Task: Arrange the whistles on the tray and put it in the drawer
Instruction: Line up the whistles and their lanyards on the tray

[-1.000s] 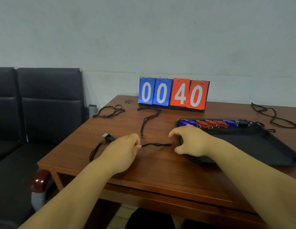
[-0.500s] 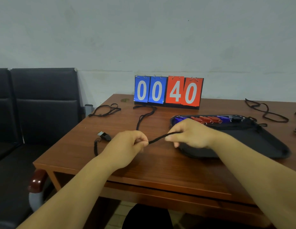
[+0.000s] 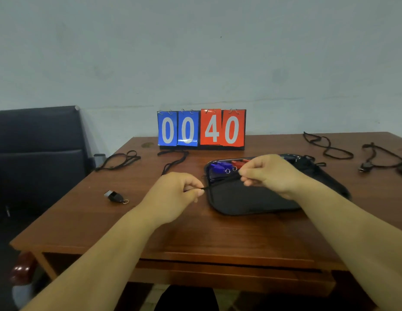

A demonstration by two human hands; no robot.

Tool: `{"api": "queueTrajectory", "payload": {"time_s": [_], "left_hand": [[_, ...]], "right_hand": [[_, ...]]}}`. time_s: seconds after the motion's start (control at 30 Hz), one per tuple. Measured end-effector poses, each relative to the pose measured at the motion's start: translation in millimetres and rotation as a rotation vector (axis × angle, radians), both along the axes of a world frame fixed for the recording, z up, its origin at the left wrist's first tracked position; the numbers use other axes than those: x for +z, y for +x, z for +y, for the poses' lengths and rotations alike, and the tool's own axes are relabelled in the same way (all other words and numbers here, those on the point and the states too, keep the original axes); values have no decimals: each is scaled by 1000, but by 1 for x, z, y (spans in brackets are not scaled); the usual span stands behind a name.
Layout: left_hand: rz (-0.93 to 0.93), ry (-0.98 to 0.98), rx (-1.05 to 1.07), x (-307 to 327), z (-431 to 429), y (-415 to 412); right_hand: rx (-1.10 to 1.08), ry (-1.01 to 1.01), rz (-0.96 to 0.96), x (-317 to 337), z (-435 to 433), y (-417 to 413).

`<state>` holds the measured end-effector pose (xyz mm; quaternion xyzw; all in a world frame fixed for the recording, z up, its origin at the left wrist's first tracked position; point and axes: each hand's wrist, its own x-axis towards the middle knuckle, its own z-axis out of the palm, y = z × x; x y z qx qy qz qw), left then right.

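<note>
The thin black cord (image 3: 220,181) has come free of the small black plastic whistle (image 3: 114,196). A second ago it trailed from that whistle across the wooden bench (image 3: 195,234); now it is lifted and drawn taut between both hands. The left hand (image 3: 173,194) pinches one end with its fingers (image 3: 193,193) curled tight. The right hand (image 3: 269,173) pinches the other end over the near-left corner of the black plastic tray (image 3: 251,203).

The black whistle lies alone on the bench at 9 o'clock from the left hand, well apart from the tray, with only its metal ring attached. Blue whistles (image 3: 215,168) and red whistles (image 3: 238,163) already sit in a row along the tray's far edge, at 12 o'clock from the taut cord.

This whistle now looks ready to join that row, once the cord is set aside like the loose cords (image 3: 119,159) lying at 10 o'clock. The drawer (image 3: 218,270) under the bench front is closed, so stowing the tray is not yet done.
</note>
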<state>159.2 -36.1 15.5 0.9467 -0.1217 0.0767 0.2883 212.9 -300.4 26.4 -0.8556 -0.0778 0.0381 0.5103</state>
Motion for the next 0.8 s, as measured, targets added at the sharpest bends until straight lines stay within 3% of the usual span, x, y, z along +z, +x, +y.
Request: {"api": "queueTrajectory", "payload": {"time_s": [0.3,0.67,0.8], "left_hand": [[27,-122,131,2,-20,21],[53,-309,179,-17,-34,61],[48,-207,156,-20,-42,68]], "right_hand": [[-361,-291,-253,-15,-87,27],[-550,-433,-234,-33,-155,51],[-557,-425,-219,-35,-164,59]]}}
